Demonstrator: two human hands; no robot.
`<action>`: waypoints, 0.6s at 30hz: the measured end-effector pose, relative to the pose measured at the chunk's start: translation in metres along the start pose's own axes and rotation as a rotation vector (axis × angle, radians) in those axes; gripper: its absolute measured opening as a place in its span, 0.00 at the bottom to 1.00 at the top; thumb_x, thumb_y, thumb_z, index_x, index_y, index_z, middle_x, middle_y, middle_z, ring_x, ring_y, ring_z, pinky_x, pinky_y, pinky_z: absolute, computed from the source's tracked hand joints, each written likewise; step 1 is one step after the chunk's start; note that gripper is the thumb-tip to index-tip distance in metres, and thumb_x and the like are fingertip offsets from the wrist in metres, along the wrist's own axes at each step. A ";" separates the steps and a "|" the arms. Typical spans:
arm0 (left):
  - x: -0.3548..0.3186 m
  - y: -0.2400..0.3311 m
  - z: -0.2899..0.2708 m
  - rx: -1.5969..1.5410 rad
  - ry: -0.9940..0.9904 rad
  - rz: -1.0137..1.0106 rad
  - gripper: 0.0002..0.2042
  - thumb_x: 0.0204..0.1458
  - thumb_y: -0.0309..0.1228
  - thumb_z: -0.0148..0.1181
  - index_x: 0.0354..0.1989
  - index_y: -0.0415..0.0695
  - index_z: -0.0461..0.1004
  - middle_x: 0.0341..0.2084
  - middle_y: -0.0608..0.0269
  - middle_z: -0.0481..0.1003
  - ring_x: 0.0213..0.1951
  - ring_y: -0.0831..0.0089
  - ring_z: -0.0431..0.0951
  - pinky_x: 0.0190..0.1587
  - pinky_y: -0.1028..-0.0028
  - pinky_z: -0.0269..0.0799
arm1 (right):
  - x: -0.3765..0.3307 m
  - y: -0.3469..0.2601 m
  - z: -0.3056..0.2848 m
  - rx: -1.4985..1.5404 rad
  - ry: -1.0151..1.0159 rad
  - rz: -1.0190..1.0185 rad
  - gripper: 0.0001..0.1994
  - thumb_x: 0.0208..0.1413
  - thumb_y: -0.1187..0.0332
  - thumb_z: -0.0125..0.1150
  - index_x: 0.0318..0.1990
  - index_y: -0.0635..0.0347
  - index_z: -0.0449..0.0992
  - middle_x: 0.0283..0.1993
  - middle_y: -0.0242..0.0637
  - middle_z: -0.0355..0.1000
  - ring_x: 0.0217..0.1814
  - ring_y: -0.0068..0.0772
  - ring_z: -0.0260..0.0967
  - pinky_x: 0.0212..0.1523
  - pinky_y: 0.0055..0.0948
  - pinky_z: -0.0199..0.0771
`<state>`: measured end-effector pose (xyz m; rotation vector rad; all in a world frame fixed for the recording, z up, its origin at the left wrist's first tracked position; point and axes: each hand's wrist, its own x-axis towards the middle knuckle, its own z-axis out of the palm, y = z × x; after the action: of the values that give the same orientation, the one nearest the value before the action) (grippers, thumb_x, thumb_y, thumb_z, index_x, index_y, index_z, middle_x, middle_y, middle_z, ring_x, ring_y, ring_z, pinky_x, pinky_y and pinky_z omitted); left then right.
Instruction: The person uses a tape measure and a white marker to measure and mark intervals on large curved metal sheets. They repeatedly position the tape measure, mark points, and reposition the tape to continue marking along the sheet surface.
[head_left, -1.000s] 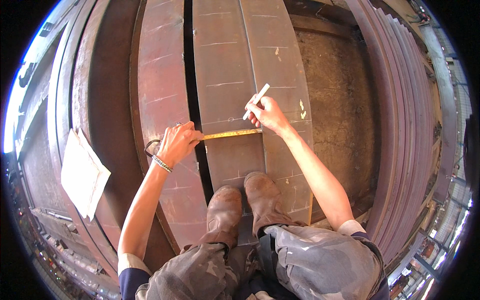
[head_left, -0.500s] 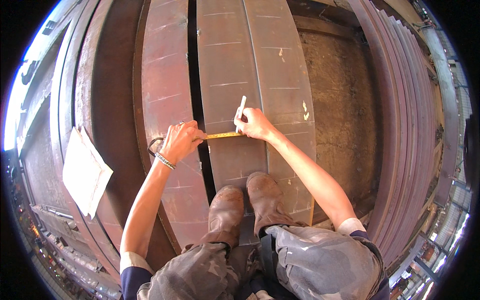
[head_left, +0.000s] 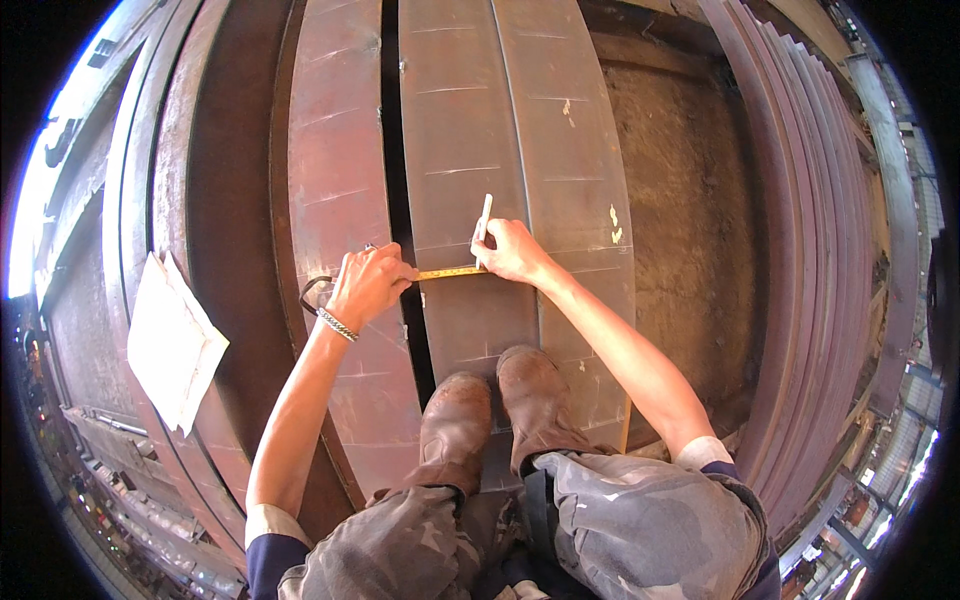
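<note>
A long brown steel surface, scored crosswise with pale marks, runs from twelve o'clock down through the centre. Alongside it, across a dark gap, a reddish steel strip stretches from eleven toward seven o'clock. Stacked steel lengths curve along three o'clock. Camouflage trousers fill six o'clock, with brown boots planted above them on the steel. White folded paper lies near nine o'clock.

Just left of centre, toward nine o'clock, the left hand grips a yellow tape measure, which spans the brown surface toward three o'clock. The right hand, at one o'clock from centre, pinches a slim white stick, nearly upright, its lower end beside the tape; whether they touch, I cannot tell.
</note>
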<state>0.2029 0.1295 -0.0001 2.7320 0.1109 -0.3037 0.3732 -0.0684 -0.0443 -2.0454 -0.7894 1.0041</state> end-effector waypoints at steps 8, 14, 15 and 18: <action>0.002 0.002 -0.002 0.010 0.002 0.008 0.05 0.50 0.31 0.68 0.35 0.53 0.86 0.29 0.64 0.76 0.32 0.64 0.79 0.33 0.63 0.75 | -0.006 -0.003 0.008 -0.082 0.102 -0.166 0.08 0.56 0.69 0.59 0.34 0.65 0.72 0.27 0.48 0.76 0.29 0.50 0.76 0.34 0.41 0.75; -0.001 0.000 0.000 0.015 0.020 0.016 0.06 0.49 0.31 0.69 0.36 0.53 0.86 0.29 0.65 0.76 0.32 0.65 0.79 0.33 0.64 0.75 | -0.008 -0.026 -0.001 0.078 0.418 -0.378 0.06 0.59 0.75 0.58 0.35 0.62 0.65 0.29 0.43 0.72 0.25 0.39 0.73 0.29 0.35 0.73; -0.002 -0.001 -0.001 0.017 0.022 0.017 0.06 0.49 0.31 0.69 0.36 0.53 0.86 0.29 0.65 0.76 0.32 0.66 0.79 0.33 0.64 0.76 | -0.009 -0.028 -0.004 0.092 0.419 -0.346 0.06 0.59 0.75 0.58 0.35 0.62 0.66 0.28 0.42 0.72 0.24 0.37 0.72 0.28 0.34 0.72; -0.001 0.002 0.000 0.015 0.021 0.008 0.06 0.49 0.31 0.69 0.36 0.54 0.86 0.29 0.65 0.76 0.31 0.66 0.79 0.32 0.65 0.76 | -0.012 -0.027 -0.012 0.131 0.473 -0.254 0.04 0.61 0.74 0.57 0.34 0.62 0.70 0.22 0.38 0.71 0.20 0.31 0.70 0.26 0.33 0.72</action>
<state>0.2025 0.1280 0.0010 2.7504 0.1034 -0.2745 0.3712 -0.0662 -0.0124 -1.9024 -0.6849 0.3940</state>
